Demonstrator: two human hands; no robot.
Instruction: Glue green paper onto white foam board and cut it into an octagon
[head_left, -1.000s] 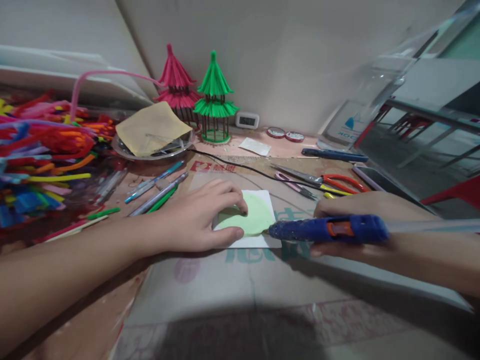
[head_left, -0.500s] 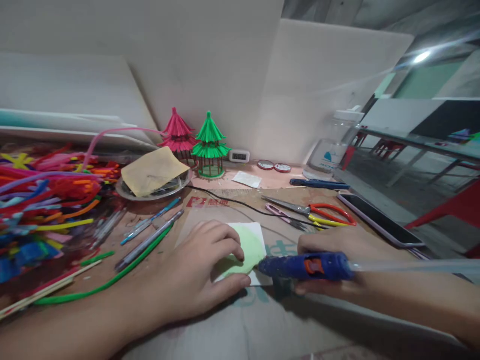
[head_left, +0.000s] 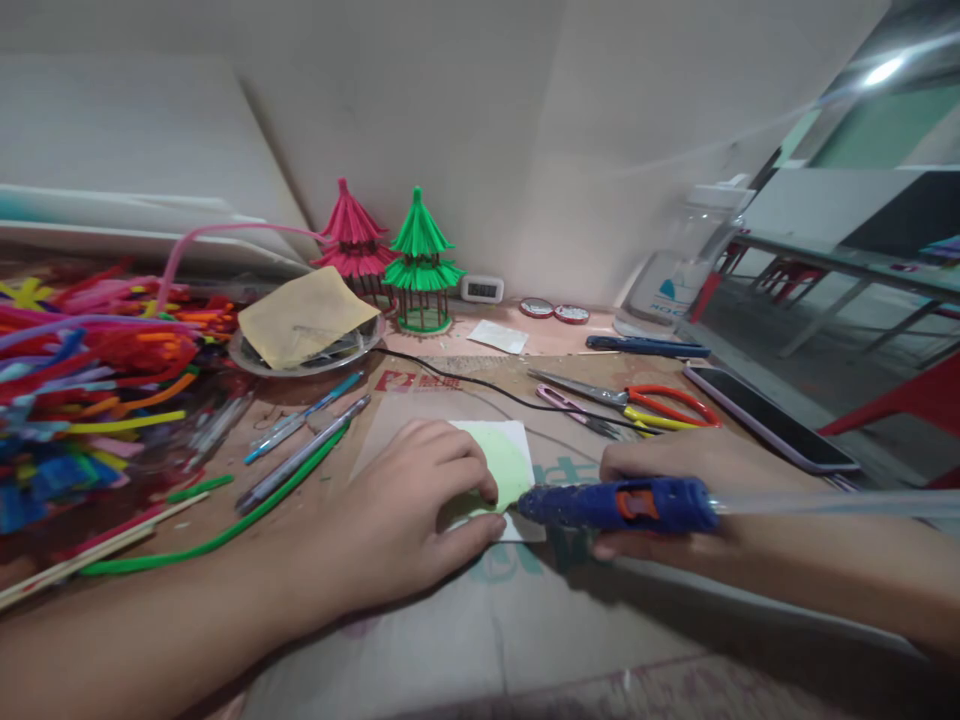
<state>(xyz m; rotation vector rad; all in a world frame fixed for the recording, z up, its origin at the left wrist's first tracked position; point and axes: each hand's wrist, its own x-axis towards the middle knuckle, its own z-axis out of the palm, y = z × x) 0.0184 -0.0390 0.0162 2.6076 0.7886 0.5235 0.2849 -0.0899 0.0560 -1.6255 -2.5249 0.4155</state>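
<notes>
My right hand point(head_left: 637, 465) is wrapped around a blue glue gun point(head_left: 622, 503), with its handle mostly hidden behind the barrel. A clear glue stick point(head_left: 817, 503) juts out of its back end. The nozzle is at the lower right edge of a pale green piece of paper point(head_left: 501, 465), though I cannot tell whether it touches. Beneath the green paper lies a white square card point(head_left: 525, 530). My left hand point(head_left: 427, 495) holds the green paper down, thumb and forefinger curled close together at its edge, covering its left part.
Cardboard point(head_left: 420, 640) covers the desk. Colourful pipe cleaners point(head_left: 97, 400) crowd the left, beside a dish point(head_left: 259, 368). Red point(head_left: 352, 225) and green pagoda models point(head_left: 420, 250) stand behind. Scissors point(head_left: 667, 400), a phone point(head_left: 772, 420) and a bottle point(head_left: 675, 265) are to the right; a black cable point(head_left: 480, 376) crosses behind the card.
The whole view has tilted slightly downward, so things sit higher in the picture. Both hands and the glue gun keep nearly the same places relative to the green paper.
</notes>
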